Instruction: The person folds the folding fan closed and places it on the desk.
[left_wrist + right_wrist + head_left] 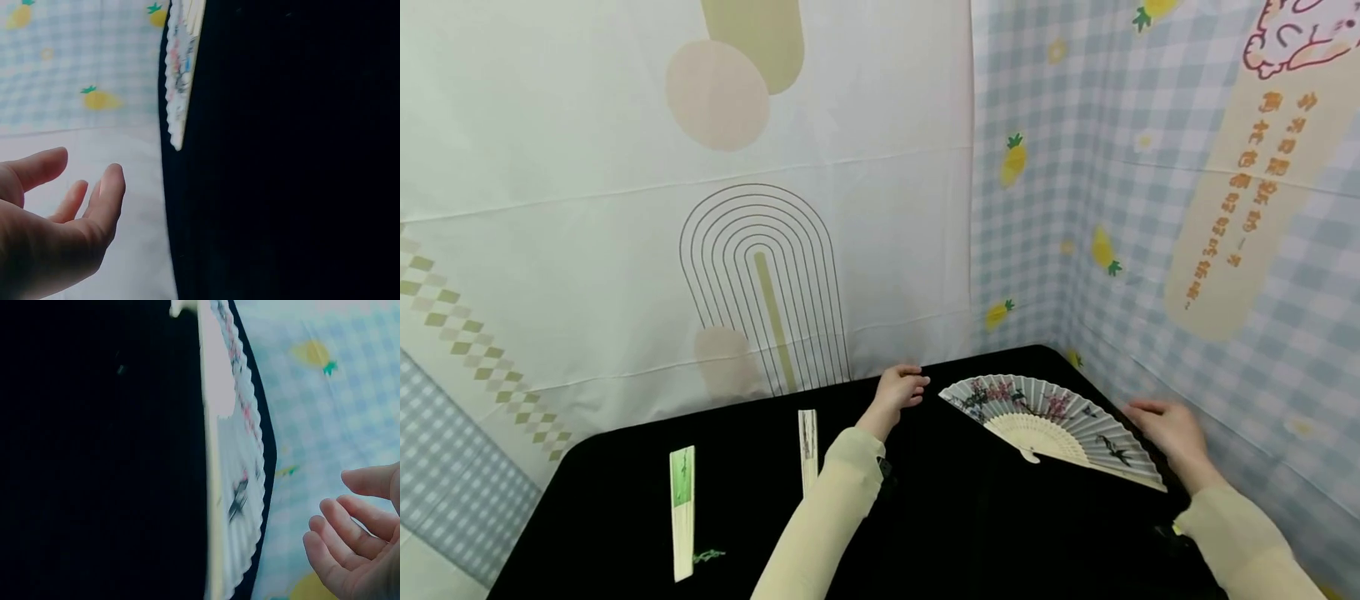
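Note:
A folding fan (1052,421) lies spread out on the black tabletop, its pale leaf printed with pink blossoms and a dark bird. My left hand (898,393) hovers just left of the fan's left tip, apart from it, fingers loosely bent and holding nothing. In the left wrist view that hand (69,219) shows a gap between thumb and fingers. On the fan's other side is my right hand (1168,429), close to its right edge. The right wrist view shows this hand (362,537) with relaxed fingers and nothing in it.
A folded fan with a green leaf (682,508) lies at the left, a green tassel (709,556) beside it. Another folded fan (807,450) lies partly behind my left sleeve. Fabric hangings (895,250) stand along the black table's (970,533) back and right edges.

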`<state>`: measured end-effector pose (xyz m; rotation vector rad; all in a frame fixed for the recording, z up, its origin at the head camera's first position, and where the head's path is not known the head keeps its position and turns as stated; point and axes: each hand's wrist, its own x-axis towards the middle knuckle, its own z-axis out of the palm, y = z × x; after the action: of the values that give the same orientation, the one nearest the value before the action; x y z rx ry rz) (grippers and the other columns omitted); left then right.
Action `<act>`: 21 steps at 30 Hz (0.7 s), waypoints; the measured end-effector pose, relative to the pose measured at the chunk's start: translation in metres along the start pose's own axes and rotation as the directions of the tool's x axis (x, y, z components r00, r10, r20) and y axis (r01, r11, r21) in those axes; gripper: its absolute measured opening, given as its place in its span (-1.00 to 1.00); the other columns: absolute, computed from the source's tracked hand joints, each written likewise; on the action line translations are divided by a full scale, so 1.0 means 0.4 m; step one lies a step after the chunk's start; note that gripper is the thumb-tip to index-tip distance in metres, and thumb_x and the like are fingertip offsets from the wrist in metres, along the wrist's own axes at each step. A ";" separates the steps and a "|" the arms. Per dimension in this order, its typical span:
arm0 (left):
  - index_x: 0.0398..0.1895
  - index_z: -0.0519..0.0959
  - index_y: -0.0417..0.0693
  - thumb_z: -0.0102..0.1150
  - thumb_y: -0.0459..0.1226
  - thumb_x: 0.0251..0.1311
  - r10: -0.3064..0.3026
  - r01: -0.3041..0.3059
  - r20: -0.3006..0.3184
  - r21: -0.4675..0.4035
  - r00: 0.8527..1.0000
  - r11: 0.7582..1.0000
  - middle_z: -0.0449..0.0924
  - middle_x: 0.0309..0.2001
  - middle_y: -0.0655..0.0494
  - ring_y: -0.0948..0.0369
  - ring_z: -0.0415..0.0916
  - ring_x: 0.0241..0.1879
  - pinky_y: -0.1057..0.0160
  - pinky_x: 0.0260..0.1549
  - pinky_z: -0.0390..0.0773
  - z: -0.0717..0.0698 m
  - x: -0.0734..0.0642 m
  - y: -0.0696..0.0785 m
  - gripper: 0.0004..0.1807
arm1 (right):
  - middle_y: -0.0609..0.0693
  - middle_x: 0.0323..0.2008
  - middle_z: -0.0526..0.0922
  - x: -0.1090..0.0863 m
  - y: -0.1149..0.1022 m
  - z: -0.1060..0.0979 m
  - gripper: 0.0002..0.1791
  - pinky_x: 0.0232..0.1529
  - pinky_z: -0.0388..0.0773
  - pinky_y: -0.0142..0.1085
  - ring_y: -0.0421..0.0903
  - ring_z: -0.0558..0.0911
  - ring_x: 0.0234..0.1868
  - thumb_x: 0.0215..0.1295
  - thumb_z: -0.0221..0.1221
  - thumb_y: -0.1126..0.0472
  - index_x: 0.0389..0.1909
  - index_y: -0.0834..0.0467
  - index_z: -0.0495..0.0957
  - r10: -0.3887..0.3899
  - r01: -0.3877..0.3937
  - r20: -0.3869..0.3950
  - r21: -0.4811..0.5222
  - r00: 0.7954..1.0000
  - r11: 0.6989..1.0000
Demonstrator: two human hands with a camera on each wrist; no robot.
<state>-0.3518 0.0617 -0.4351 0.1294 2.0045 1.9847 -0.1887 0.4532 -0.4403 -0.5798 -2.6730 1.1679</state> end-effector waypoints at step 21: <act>0.30 0.43 -0.38 0.20 -0.42 0.33 -0.052 0.050 -0.052 -0.037 0.997 0.998 0.57 0.09 -0.25 -0.11 0.59 0.06 0.09 -0.02 0.69 0.029 0.022 -0.131 -0.51 | -0.15 -0.33 0.68 -0.047 0.134 0.007 -0.31 -0.38 0.66 -0.39 -0.42 0.55 -0.46 0.45 0.16 0.03 0.19 0.65 0.39 0.144 -0.146 0.024 0.178 0.989 0.973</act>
<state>-0.3486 0.0734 -0.4882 0.0174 1.9825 2.0104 -0.1573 0.4767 -0.4817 -0.7492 -2.5341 1.4361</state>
